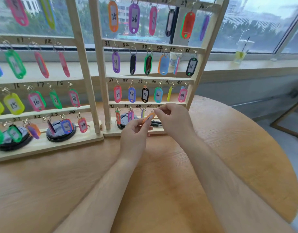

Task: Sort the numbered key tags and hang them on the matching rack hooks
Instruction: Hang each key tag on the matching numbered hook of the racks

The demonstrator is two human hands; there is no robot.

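Pen (156, 123) lies just behind orange tag (148, 118) — left hand (134, 133) and right hand (173, 118) both pinch it.

two bare forearms (102, 187) with bare hands (134, 134) (174, 121).

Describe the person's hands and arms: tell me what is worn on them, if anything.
Nothing is worn. The left hand and right hand are bare: no gloves, and no rings on the fingers in view. The left forearm and right forearm are uncovered down to the picture's bottom edge, with no sleeves, watch or bracelet.
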